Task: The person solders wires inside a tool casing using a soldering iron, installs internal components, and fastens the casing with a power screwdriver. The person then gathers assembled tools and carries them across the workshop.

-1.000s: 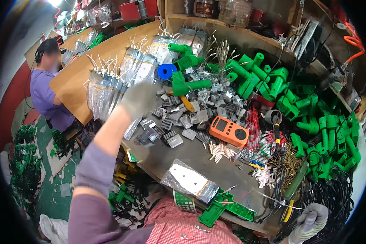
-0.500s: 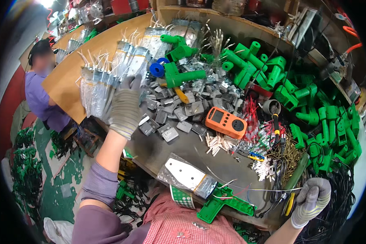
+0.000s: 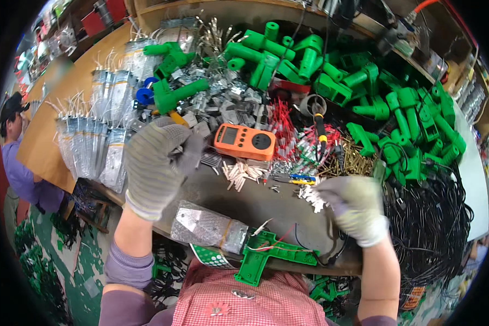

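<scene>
My left hand, in a grey striped glove, is raised above the bench's left side beside a heap of grey finned metal pieces. Its fingers are curled together; what they hold, if anything, is hidden. My right hand, also gloved and blurred by motion, hovers over small white plastic pieces. Between the hands, at the bench's front edge, lies a silvery flat plate in clear wrap. Its end meets an open green handle shell with red, white and dark wires in it.
An orange meter stands mid-bench behind pale short sticks. Green housings pile up at the back and right. Wrapped plates stand at left. Black cables hang at right. A person in purple is at far left.
My left hand has come away from the wrapped plates, its fingers now curled. My right hand has let go of a long wire and moved inward over the white pieces. The view has shifted.
</scene>
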